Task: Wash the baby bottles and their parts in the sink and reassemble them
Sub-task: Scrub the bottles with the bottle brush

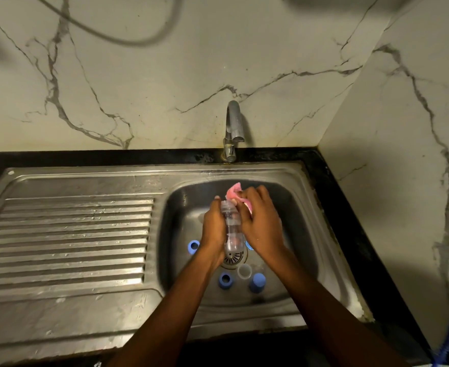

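Drainboard left of basin

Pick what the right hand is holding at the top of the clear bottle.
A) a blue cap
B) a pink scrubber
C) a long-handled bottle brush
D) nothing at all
B: the right hand grips a pink scrubber at the top of the clear bottle. The left hand holds that bottle over the sink.
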